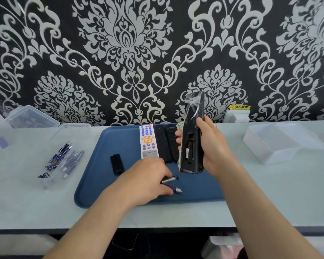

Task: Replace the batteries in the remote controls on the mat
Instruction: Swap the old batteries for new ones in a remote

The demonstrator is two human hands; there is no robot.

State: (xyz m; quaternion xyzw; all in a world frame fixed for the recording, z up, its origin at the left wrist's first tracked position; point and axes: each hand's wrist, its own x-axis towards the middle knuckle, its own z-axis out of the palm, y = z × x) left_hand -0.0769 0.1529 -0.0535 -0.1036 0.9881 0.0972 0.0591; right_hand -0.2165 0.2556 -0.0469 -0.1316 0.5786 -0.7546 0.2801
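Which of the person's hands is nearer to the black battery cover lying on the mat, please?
Left. The left hand rests just right of the battery cover; the right hand is farther right, holding the black remote.

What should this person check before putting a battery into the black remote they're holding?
1. Black remote firmly gripped by right hand: ok.
2. Battery compartment open and facing the person: ok.
3. Battery cover off, lying on the blue mat: ok.
4. Left hand on the two batteries on the mat: ok.
5. Battery polarity matching the compartment: cannot tell.
6. Compartment fully emptied: cannot tell.
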